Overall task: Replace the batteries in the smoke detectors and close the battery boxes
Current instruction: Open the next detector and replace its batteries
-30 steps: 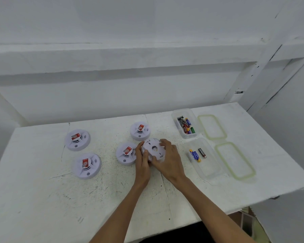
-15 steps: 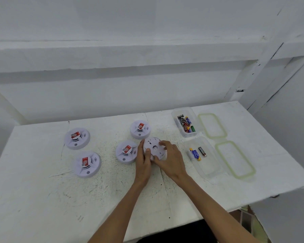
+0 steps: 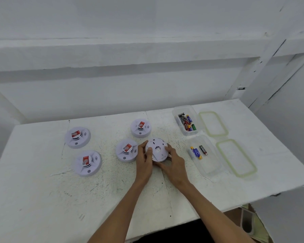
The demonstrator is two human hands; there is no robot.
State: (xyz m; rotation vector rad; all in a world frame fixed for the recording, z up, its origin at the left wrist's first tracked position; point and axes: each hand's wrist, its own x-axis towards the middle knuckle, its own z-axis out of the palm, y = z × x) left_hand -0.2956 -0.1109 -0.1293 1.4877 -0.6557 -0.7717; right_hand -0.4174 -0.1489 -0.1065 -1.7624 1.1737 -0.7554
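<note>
A white round smoke detector [image 3: 157, 149] is held with its back side up, tilted toward me, at the table's middle. My left hand [image 3: 144, 160] grips its left rim with the thumb on its back. My right hand [image 3: 174, 163] holds its right and lower rim from underneath. Several other detectors lie face up with red stickers: one [image 3: 126, 150] just left of my hands, one [image 3: 141, 128] behind, two more [image 3: 77, 137] [image 3: 88, 163] at the left. A clear box [image 3: 186, 120] holds several batteries. A nearer clear box [image 3: 204, 156] holds two batteries [image 3: 199, 151].
Two clear lids with green seals lie right of the boxes, the far lid [image 3: 213, 124] and the near lid [image 3: 236, 157]. The white table [image 3: 42, 199] ends close at the front and right. A white wall rises behind it.
The held detector has turned and tilted a little in my hands. My right fingers have slid from its top to its right rim. My left thumb stays on its back.
</note>
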